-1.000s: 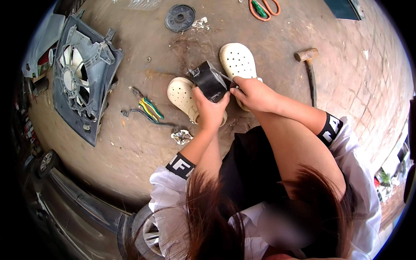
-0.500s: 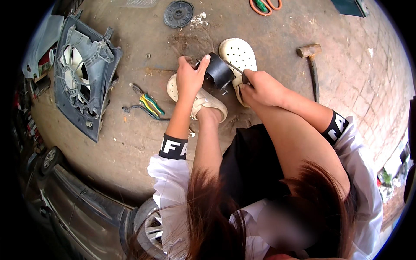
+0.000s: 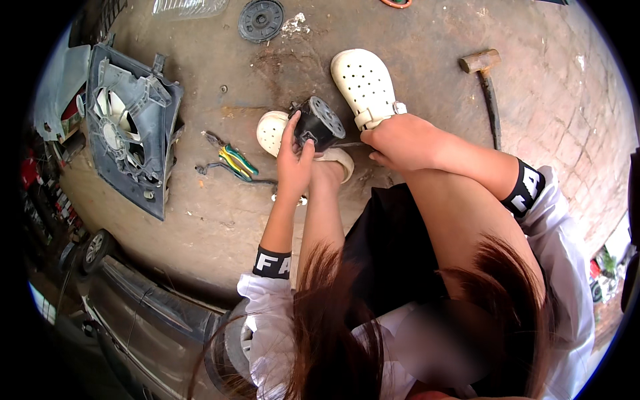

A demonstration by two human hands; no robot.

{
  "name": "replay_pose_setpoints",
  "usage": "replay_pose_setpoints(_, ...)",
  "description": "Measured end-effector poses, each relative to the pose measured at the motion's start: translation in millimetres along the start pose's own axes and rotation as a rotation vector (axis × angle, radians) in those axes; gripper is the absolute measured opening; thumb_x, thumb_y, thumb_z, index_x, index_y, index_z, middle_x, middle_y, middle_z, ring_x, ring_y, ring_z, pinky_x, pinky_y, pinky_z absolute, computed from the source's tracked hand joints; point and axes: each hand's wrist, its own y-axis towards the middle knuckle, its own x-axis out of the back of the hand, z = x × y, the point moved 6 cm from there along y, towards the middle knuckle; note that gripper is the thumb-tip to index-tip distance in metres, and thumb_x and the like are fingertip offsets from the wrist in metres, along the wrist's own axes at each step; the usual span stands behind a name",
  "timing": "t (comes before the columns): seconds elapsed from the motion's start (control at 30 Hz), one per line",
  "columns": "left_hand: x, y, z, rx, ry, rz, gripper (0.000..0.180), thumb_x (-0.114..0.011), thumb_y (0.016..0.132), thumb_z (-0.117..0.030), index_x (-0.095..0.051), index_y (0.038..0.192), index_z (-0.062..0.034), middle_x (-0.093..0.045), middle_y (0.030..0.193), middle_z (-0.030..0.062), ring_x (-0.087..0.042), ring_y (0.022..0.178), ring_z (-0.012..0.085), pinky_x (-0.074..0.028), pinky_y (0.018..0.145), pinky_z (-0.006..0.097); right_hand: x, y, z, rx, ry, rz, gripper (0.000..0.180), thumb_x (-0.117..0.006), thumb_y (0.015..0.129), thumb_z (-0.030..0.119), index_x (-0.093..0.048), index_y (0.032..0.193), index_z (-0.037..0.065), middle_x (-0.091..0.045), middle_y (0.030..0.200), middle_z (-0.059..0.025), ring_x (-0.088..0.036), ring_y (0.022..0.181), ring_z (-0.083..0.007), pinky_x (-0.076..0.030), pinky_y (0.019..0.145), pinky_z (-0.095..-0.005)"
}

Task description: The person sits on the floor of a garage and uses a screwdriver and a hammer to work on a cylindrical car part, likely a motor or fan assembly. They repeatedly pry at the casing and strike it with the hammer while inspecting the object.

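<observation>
Apparently work is under way: the left hand (image 3: 296, 160) has its fingers wrapped around the black cylindrical part (image 3: 315, 127), holed end face (image 3: 327, 118) attached, above a cream clog (image 3: 270, 133); the right hand (image 3: 403, 143) curls around a thin rod (image 3: 348, 145). What remains cannot be told.

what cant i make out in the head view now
Head view:
Thin rod: its right end, hidden by the right hand.
Black cylindrical part: part of its lower left side, hidden by the left hand.
Orange loop: its upper part, cut off by the top edge.
</observation>
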Motion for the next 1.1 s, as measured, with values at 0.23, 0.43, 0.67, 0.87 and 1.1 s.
replay_pose_setpoints(0.23, 5, 5, 2, 0.045, -0.070, -0.006, 0.058, -0.047, 0.090, 0.007, -0.037, 0.145, -0.0056, -0.046, 0.138, 0.0147, -0.055, 0.114, 0.0209, -0.053, 0.089, 0.030, 6, 0, -6, -0.143, 0.054, -0.045, 0.024, -0.062, 0.088, 0.024, -0.058, 0.099, 0.003, -0.065, 0.078, -0.0191, -0.064, 0.079, -0.0391, -0.051, 0.074, -0.0475)
replay_pose_setpoints(0.43, 9, 5, 5, 0.067, -0.094, 0.007, 0.059, -0.051, 0.088, 0.007, -0.040, 0.144, -0.0065, -0.047, 0.135, 0.0156, -0.058, 0.111, 0.0213, -0.052, 0.090, 0.030, 8, -2, -9, -0.192, 0.131, -0.095, 0.024, -0.056, 0.089, 0.019, -0.055, 0.104, 0.001, -0.067, 0.087, -0.0206, -0.065, 0.086, -0.0380, -0.052, 0.077, -0.0463)
replay_pose_setpoints(0.67, 5, -11, -28, -0.319, 0.781, -0.222, 0.050, -0.062, 0.086, -0.007, -0.054, 0.135, -0.0115, -0.048, 0.119, 0.0182, -0.058, 0.099, 0.0298, -0.051, 0.085, 0.037, 6, 4, -10, -0.182, 0.252, -0.224, 0.028, -0.050, 0.091, 0.013, -0.053, 0.115, -0.001, -0.066, 0.092, -0.0226, -0.063, 0.090, -0.0400, -0.051, 0.080, -0.0470)
replay_pose_setpoints(0.87, -1, -17, -38, -0.376, 0.966, -0.241, 0.044, -0.065, 0.084, -0.013, -0.059, 0.128, -0.0073, -0.054, 0.125, 0.0142, -0.052, 0.112, 0.0335, -0.044, 0.096, 0.042, 5, 21, -6, -0.108, 0.364, -0.306, 0.040, -0.051, 0.090, 0.011, -0.050, 0.129, 0.001, -0.065, 0.100, -0.0244, -0.062, 0.096, -0.0409, -0.049, 0.084, -0.0475)
replay_pose_setpoints(1.1, 3, -15, -29, -0.429, 0.902, -0.215, 0.044, -0.064, 0.085, -0.014, -0.058, 0.127, -0.0039, -0.056, 0.132, 0.0121, -0.049, 0.122, 0.0329, -0.042, 0.101, 0.040, 19, 44, 14, -0.236, 0.167, -0.133, 0.031, -0.050, 0.086, 0.006, -0.057, 0.115, -0.003, -0.066, 0.094, -0.0264, -0.065, 0.092, -0.0404, -0.052, 0.078, -0.0468)
